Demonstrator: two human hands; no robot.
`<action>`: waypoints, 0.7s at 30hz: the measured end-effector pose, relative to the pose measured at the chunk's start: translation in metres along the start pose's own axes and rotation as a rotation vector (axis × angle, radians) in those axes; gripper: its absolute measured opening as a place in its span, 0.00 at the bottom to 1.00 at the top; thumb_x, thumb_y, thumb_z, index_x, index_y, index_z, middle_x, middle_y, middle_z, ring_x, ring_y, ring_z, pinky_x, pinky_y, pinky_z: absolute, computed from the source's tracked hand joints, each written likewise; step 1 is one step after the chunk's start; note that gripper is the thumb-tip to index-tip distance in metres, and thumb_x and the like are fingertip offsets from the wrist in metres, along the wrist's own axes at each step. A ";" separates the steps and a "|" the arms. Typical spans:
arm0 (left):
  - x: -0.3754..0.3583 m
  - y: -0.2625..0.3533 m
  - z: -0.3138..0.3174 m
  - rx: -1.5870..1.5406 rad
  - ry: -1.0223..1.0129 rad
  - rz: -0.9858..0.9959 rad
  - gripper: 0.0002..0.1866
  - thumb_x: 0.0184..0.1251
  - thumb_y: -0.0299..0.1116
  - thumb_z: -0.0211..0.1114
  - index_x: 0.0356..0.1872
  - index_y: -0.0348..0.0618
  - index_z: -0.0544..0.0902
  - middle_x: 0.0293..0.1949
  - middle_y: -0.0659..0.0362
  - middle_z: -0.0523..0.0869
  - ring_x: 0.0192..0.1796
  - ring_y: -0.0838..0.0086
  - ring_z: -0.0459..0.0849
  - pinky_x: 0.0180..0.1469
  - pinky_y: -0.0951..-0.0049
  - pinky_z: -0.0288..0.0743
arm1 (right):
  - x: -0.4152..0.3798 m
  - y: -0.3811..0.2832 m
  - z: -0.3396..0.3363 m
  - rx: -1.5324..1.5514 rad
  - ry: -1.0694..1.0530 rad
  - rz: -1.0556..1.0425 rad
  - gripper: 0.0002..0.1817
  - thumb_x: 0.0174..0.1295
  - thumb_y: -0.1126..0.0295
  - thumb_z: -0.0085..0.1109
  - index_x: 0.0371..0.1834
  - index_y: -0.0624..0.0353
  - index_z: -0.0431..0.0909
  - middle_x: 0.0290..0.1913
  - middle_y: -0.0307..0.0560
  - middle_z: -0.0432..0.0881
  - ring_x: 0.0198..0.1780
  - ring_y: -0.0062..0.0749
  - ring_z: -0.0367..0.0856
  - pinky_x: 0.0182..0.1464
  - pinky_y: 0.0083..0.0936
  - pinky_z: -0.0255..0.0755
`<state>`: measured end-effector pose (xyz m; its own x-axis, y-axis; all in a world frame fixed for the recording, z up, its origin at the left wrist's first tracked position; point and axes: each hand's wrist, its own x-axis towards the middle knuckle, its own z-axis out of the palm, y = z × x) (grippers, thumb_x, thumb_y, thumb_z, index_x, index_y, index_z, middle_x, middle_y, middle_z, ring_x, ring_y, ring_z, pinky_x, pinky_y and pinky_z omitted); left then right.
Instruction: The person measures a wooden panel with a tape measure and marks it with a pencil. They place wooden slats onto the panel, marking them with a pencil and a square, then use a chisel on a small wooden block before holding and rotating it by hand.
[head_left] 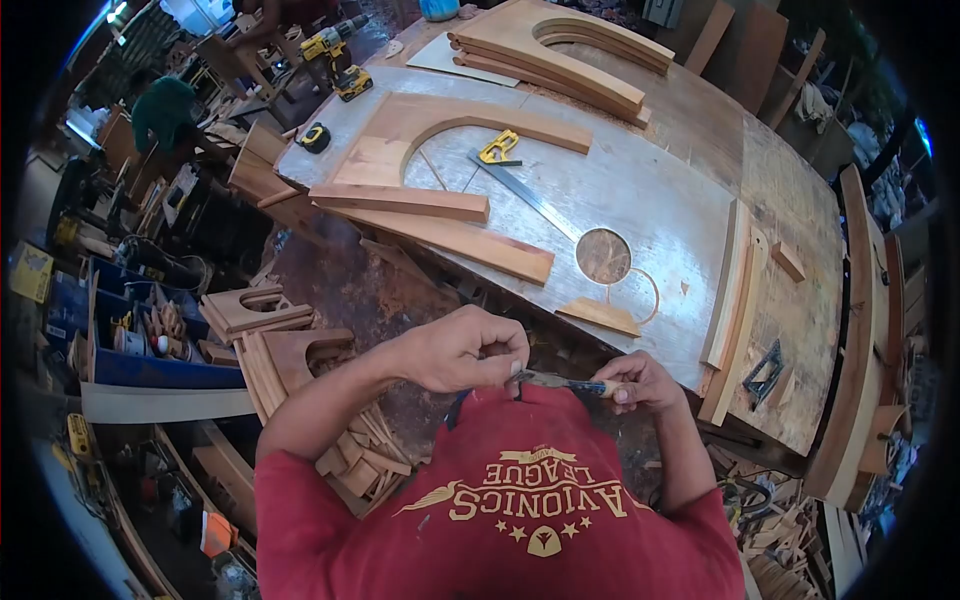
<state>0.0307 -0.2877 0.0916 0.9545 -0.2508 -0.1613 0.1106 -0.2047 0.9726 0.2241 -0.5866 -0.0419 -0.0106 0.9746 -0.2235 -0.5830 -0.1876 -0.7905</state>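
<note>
Close to my chest, my left hand is closed, its thumb and fingers pinched at the tip of a thin dark tool. Whether a small piece sits in that pinch is too small to tell. The tool's light handle end is wrapped by the fingers of my right hand. Both hands are just off the near edge of the metal-topped table. Beyond them on the table lie a small wooden piece, a round hole and a yellow-handled square.
Curved wooden frames lie on the table, with a drill and a tape measure at its far left. Long boards line the right side. A blue bin stands at left. A person in green is at the far left.
</note>
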 end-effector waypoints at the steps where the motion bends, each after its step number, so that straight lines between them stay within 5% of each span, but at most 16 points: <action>1: -0.001 0.000 0.001 -0.059 0.013 -0.054 0.10 0.76 0.34 0.61 0.44 0.35 0.81 0.33 0.58 0.88 0.35 0.80 0.84 0.38 0.74 0.78 | 0.000 0.007 0.000 0.045 0.002 -0.014 0.24 0.61 0.65 0.74 0.57 0.68 0.83 0.30 0.43 0.85 0.25 0.17 0.79 0.23 0.15 0.63; 4: 0.000 -0.006 0.009 -0.476 0.105 -0.059 0.11 0.79 0.33 0.60 0.48 0.35 0.81 0.40 0.57 0.89 0.40 0.79 0.87 0.44 0.76 0.80 | 0.008 0.030 -0.001 0.229 -0.061 -0.056 0.23 0.64 0.64 0.71 0.56 0.70 0.82 0.29 0.47 0.84 0.25 0.21 0.80 0.23 0.17 0.64; 7: 0.001 -0.006 0.010 -0.414 0.216 0.024 0.11 0.79 0.30 0.62 0.52 0.33 0.81 0.44 0.55 0.89 0.44 0.77 0.88 0.50 0.74 0.82 | 0.018 0.055 0.007 0.418 -0.109 -0.119 0.21 0.69 0.63 0.65 0.54 0.71 0.80 0.30 0.55 0.84 0.28 0.33 0.81 0.27 0.24 0.67; 12: 0.006 0.008 0.016 -0.260 0.395 0.102 0.10 0.74 0.28 0.68 0.48 0.31 0.85 0.36 0.59 0.89 0.39 0.83 0.86 0.41 0.81 0.80 | 0.031 0.066 0.024 0.428 -0.184 -0.225 0.23 0.72 0.58 0.60 0.54 0.71 0.79 0.31 0.56 0.83 0.27 0.30 0.77 0.30 0.23 0.69; 15: 0.005 0.017 0.012 -0.228 0.381 0.040 0.10 0.75 0.29 0.67 0.48 0.31 0.85 0.35 0.60 0.89 0.37 0.83 0.85 0.39 0.81 0.79 | 0.032 0.065 0.023 0.362 -0.149 -0.246 0.25 0.74 0.57 0.56 0.58 0.71 0.79 0.27 0.47 0.81 0.25 0.25 0.72 0.33 0.28 0.64; 21: 0.007 0.010 0.018 -0.323 0.473 0.050 0.09 0.74 0.29 0.66 0.44 0.32 0.85 0.32 0.61 0.87 0.35 0.85 0.84 0.36 0.81 0.77 | 0.032 0.057 0.032 0.514 -0.209 -0.201 0.23 0.71 0.58 0.63 0.57 0.68 0.76 0.37 0.54 0.82 0.25 0.22 0.70 0.28 0.20 0.63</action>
<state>0.0340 -0.3085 0.0973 0.9725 0.2134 -0.0935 0.0702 0.1145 0.9909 0.1645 -0.5620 -0.0759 0.0109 0.9981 0.0605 -0.9086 0.0351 -0.4162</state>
